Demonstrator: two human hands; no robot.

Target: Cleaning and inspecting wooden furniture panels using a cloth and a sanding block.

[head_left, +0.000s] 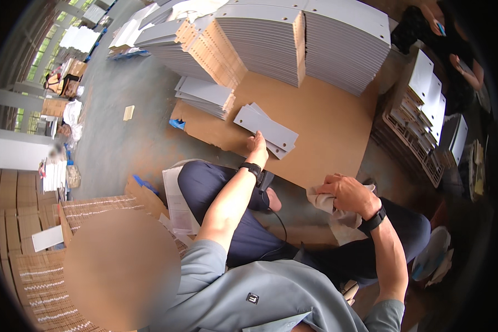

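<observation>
Two narrow light-grey boards with small round holes near their ends lie overlapped and slightly fanned on a brown cardboard sheet. My left hand grips the near edge of the upper board, the thumb over its top; the other fingers are mostly hidden. To the right, above my right knee, my right hand is closed round a crumpled pale cloth, which hangs down below the fingers. The two hands are well apart.
Tall stacks of grey boards stand along the cardboard's far side, with a lower stack at its left. A rack of boards is at right, a person behind it. Bundled cardboard fills the lower left.
</observation>
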